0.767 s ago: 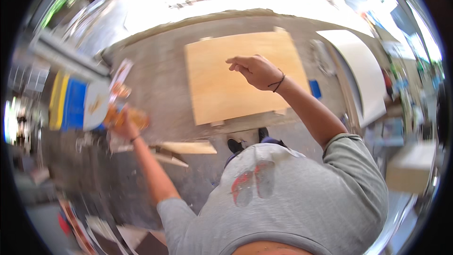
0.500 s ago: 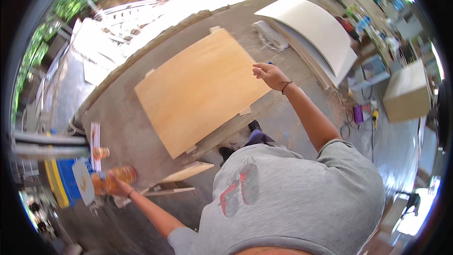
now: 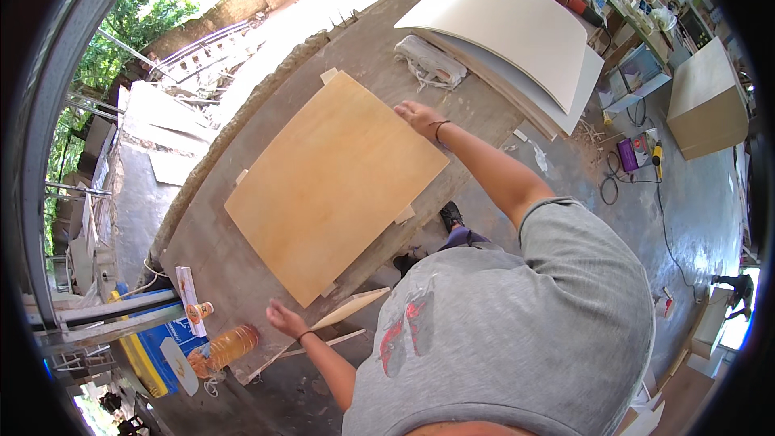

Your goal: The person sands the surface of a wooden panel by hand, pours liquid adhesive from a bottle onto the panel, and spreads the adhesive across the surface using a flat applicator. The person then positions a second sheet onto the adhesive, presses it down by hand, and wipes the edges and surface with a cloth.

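A flat, pale plywood board (image 3: pixel 335 186) lies over small wood blocks on the grey work surface in front of me. My right hand (image 3: pixel 418 117) is at the board's right edge, fingers stretched out and nothing in them. Just off the board's near-left corner is my left hand (image 3: pixel 286 319), empty with its fingers extended. A large clear bottle of orange liquid (image 3: pixel 234 350) rests on its side, left of that hand. By it are a small orange-and-white cup or roll (image 3: pixel 199 312) and a white strip (image 3: pixel 186 291).
Curved white sheets (image 3: pixel 508 28) are stacked at the back right, beside a wrapped grey bundle (image 3: pixel 432 63). A blue-and-yellow box (image 3: pixel 161 343) stands at the left. Thin wood offcuts (image 3: pixel 351 308) lie near my body. Cables and a purple box (image 3: pixel 635 151) are on the floor at right.
My left hand has let go of the orange bottle and moved right, to the board's near corner. The right hand stays by the board's right edge as the view shifts.
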`<state>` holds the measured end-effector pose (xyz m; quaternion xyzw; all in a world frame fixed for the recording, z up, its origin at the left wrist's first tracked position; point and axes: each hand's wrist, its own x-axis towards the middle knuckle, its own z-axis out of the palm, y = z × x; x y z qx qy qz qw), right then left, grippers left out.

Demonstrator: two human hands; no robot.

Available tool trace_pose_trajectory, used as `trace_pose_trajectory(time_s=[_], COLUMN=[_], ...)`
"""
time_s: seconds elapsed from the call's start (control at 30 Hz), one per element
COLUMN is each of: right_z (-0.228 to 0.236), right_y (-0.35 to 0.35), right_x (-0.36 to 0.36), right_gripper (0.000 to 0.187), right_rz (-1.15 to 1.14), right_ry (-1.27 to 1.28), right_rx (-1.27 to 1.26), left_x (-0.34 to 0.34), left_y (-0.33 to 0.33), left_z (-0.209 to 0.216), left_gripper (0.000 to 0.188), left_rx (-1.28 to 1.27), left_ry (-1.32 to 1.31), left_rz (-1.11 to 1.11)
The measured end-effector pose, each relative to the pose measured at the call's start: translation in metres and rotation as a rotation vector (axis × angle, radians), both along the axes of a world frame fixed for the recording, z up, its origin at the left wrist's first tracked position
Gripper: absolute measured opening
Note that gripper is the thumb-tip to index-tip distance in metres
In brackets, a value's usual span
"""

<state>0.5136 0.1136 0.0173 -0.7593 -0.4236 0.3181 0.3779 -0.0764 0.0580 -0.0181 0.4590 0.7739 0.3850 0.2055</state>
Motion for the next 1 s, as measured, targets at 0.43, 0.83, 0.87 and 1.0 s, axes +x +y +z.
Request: trace_pose_trajectory(time_s=[0.43, 0.83, 0.87, 1.0], right_z=[0.063, 0.174, 0.171, 0.171], right_y=[0.037, -0.061, -0.071, -0.125], right_x=[0.004, 0.114, 0.131, 0.199], right_gripper=[0.086, 0.071, 0.071, 0.077], right_rz=[-0.036, -0.246, -0.329, -0.487], right_ry=[0.41, 0.555, 0.594, 0.707], right_rx=[-0.233, 0.184, 0.194, 0.337], left_x=[0.047, 0.188, 0.216, 0.301], left_y=[0.048, 0.108, 0.121, 0.194], left_z=[0.05, 0.122, 0.134, 0.142], left_gripper=[0.058, 0.061, 0.062, 0.066], left_rx=[-0.51, -0.383, -0.402, -0.476], left_ry=[-0.807, -0.774, -0.743, -0.649], left_rz=[-0.324, -0.53, -0.594, -0.878])
